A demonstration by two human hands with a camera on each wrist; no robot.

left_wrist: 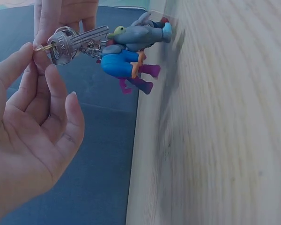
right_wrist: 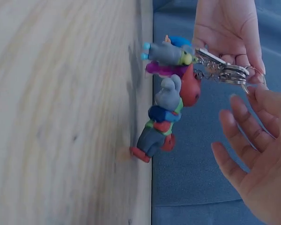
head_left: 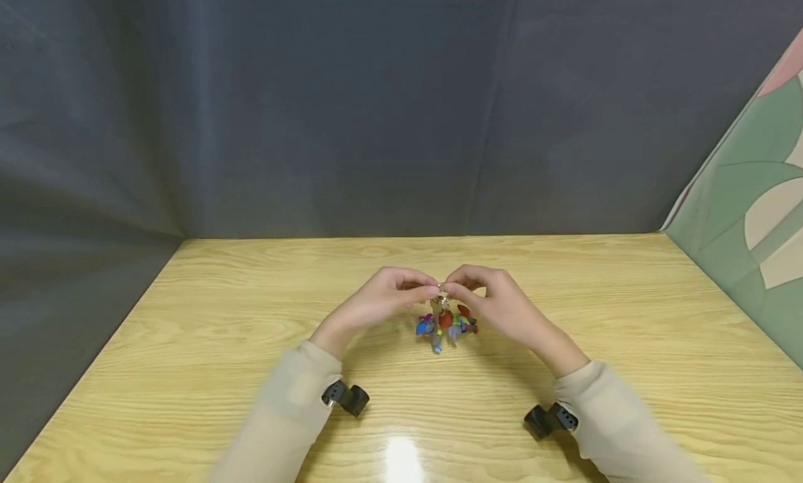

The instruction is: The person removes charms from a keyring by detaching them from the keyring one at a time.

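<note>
A key ring [head_left: 442,302] with silver keys [left_wrist: 79,40] and several colourful toy figures [head_left: 447,324] hangs between both hands over the middle of the wooden table [head_left: 564,309]. My left hand [head_left: 431,288] pinches the gold ring [left_wrist: 43,47] between thumb and forefinger, its other fingers loose. My right hand [head_left: 449,286] pinches the ring from the other side, beside the keys [right_wrist: 225,70]. The figures [right_wrist: 168,98] are grey, blue, red and purple. They dangle with their feet very close to the tabletop; whether they touch it is unclear.
Dark grey cloth [head_left: 376,120] stands behind and to the left of the table. A green and pink patterned panel [head_left: 753,232] borders the right side. Black wrist cameras [head_left: 346,396] [head_left: 551,419] sit under both beige sleeves.
</note>
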